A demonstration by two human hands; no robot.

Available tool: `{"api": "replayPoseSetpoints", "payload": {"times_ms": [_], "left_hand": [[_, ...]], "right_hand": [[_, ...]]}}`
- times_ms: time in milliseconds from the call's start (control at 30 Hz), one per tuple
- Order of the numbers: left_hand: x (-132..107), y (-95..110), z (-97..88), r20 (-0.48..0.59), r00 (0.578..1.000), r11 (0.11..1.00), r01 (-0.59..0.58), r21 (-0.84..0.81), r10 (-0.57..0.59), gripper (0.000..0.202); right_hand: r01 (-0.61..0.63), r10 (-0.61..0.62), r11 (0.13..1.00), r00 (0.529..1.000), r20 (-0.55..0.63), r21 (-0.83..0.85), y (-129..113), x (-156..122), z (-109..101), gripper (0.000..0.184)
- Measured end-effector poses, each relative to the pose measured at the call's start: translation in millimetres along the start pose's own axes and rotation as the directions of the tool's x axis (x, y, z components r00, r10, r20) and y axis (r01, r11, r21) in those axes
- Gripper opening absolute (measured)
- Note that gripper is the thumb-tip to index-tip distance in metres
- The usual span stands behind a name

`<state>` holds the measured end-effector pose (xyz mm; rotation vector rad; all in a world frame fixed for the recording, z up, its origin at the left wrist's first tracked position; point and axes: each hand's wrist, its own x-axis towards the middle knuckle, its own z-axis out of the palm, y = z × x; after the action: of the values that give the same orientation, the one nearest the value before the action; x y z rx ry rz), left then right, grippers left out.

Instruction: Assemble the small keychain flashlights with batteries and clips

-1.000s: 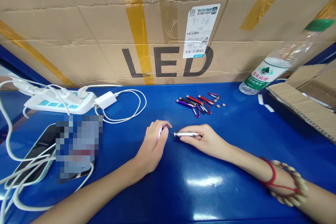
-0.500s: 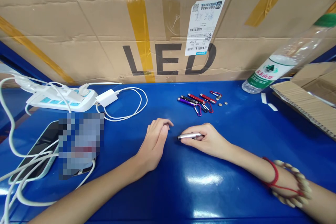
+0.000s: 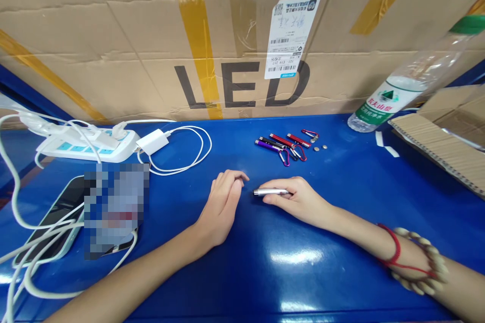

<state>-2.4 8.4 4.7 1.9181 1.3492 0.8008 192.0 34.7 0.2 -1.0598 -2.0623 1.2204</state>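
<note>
A small silver flashlight (image 3: 271, 192) with a dark tip is pinched between the thumb and fingers of my right hand (image 3: 299, 199), its tip pointing left. My left hand (image 3: 223, 202) rests on the blue tabletop to the left of that tip, fingers loosely bent and nothing visible in them; the palm side is hidden. Farther back lie a purple flashlight (image 3: 268, 145), a black flashlight (image 3: 273, 140) and a red flashlight (image 3: 281, 139), with carabiner clips at their ends. Next to them are a short red tube (image 3: 298, 140), a red clip (image 3: 308, 132) and small button cells (image 3: 317, 149).
A large cardboard box (image 3: 132, 35) marked LED stands along the back. On the left are a white power strip (image 3: 125, 149), a charger (image 3: 152, 141), a phone (image 3: 56, 217) and tangled cables. A plastic bottle (image 3: 386, 101) and an open carton (image 3: 435, 146) stand at the right.
The silver flashlight's dark tip has swung slightly away from me and now lies more level in my right hand. My left hand has stayed put. The view has shifted slightly.
</note>
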Motion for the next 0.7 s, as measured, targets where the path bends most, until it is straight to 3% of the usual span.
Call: {"api": "replayPoseSetpoints", "payload": {"times_ms": [167,367,467,567,700], "left_hand": [[0,3,-0.9,0.003,1.0,1.0,0.014,-0.005,-0.014,0.034],[-1,4,-1.1,0.005,0.999,0.999,0.034,0.001,-0.034,0.033],[-1,3,0.1,0.006,1.0,1.0,0.029,0.001,-0.029,0.032],[-1,3,1.1,0.001,1.0,0.999,0.028,0.019,-0.028,0.03],[-1,5,1.5,-0.01,0.999,0.999,0.039,0.016,-0.039,0.028]], "right_hand": [[0.027,-0.026,0.999,0.999,0.024,-0.042,-2,-2,-1,0.029],[0.086,-0.081,0.96,0.996,0.029,-0.268,-6,-4,0,0.032],[0.093,-0.128,0.87,0.991,-0.041,-0.483,-6,-4,-2,0.032],[0.04,-0.144,0.727,0.985,-0.095,-0.685,-3,0,-6,0.036],[0.021,-0.202,0.557,0.973,-0.111,-0.83,2,8,-12,0.029]]}}
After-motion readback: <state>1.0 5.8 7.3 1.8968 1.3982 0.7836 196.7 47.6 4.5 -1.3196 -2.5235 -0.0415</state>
